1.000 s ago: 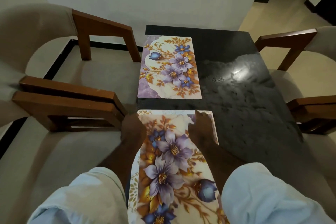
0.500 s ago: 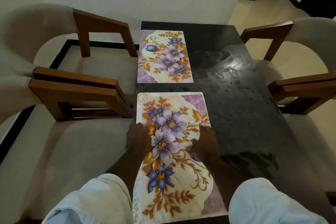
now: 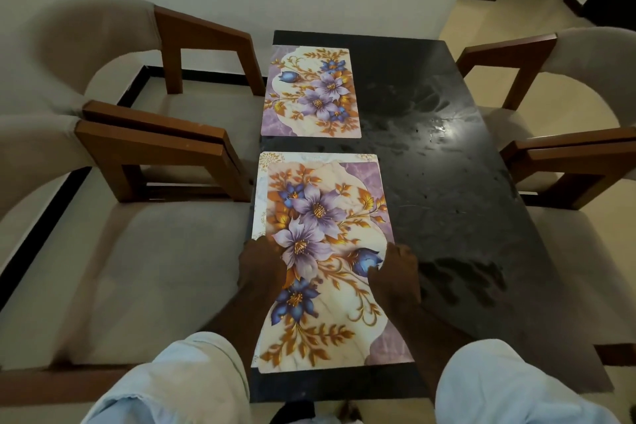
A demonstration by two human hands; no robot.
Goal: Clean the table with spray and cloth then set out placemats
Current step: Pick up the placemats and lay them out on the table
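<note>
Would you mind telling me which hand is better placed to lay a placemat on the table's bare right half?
Right hand: it rests on the near placemat beside the bare table.

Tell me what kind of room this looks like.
Probably a home dining area: a dark stone-look dining table flanked by upholstered wooden armchairs, with floral placemats laid along one side.

Head view, steep downward over table (image 3: 447,182), close, facing wall.
</note>
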